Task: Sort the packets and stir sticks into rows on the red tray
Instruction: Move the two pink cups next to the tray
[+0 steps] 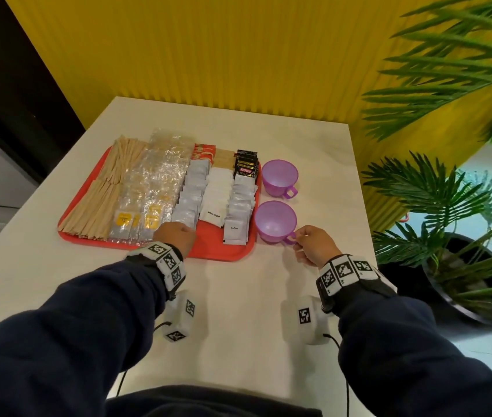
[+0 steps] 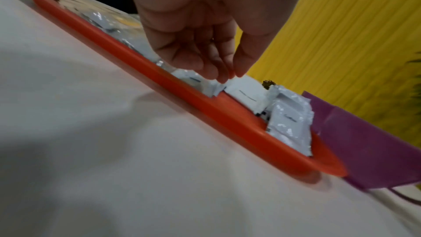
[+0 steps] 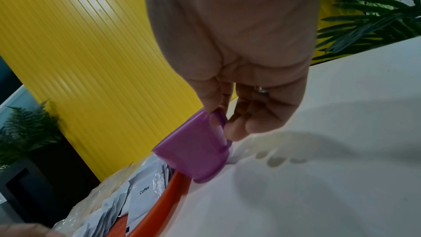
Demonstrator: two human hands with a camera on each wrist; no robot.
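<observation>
At frame centre, the left hand point(image 1: 175, 237) pinches a silver packet point(image 2: 200, 83) on the red tray point(image 1: 208, 251); the right hand point(image 1: 314, 245) pinches the near purple cup's point(image 1: 275, 221) handle.

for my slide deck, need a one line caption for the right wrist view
Right hand pinches the handle of a purple cup standing on the white table beside the red tray.
</observation>
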